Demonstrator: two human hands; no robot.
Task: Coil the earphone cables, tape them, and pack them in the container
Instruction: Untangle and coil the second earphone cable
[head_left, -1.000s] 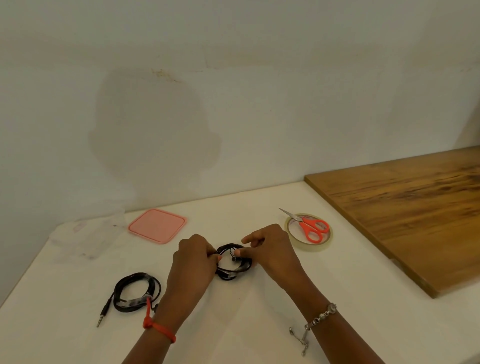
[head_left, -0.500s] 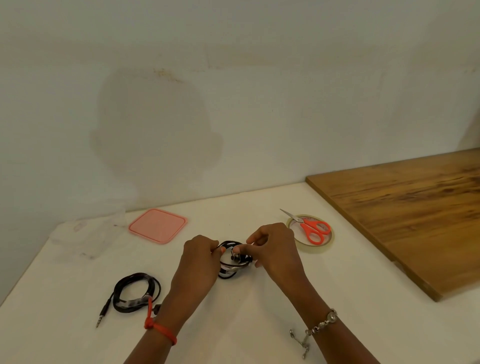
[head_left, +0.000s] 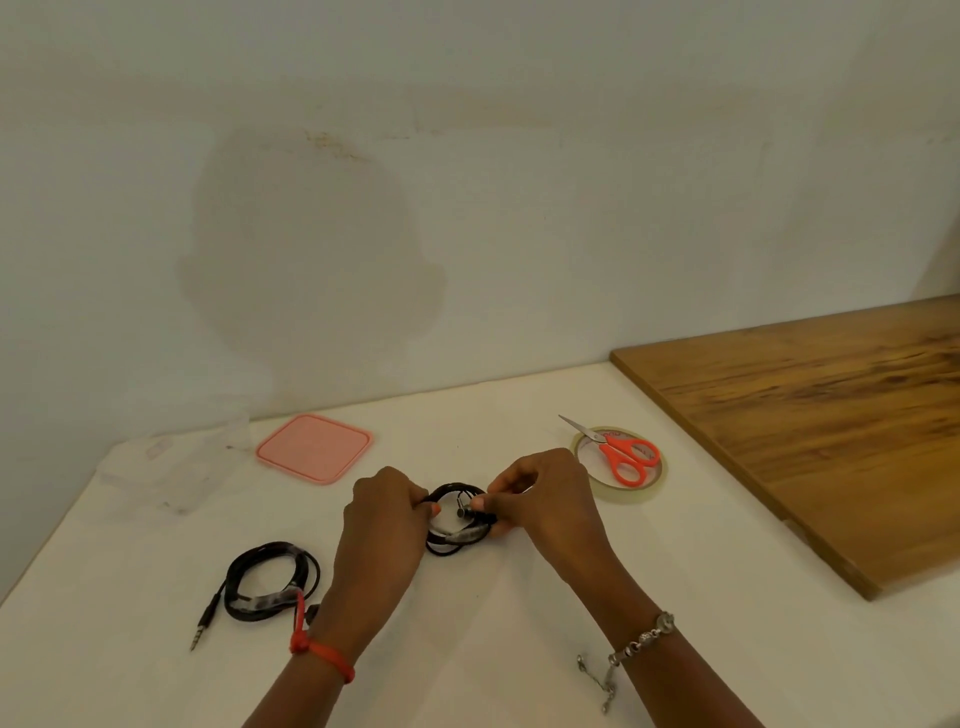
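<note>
Black coil (head_left: 457, 519) sitting mid-bench, pinched between both hands, lying flat, taped along near side. Left hand (head_left: 384, 519) gripping its left edge; right hand (head_left: 540, 499) pinching right edge by earbud. Clear container (head_left: 171, 467) lying toward back-left corner of bench (head_left: 519, 649), nearer left hand.

Two black coiled earphone cables (head_left: 457, 519) (head_left: 270, 582) (both taped); clear container (head_left: 171, 467) far left.

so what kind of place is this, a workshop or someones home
Likely a plain home or makeshift work corner, hard to say for sure: a bare stained wall, a white table, and a loose wooden board laid on it.
</note>
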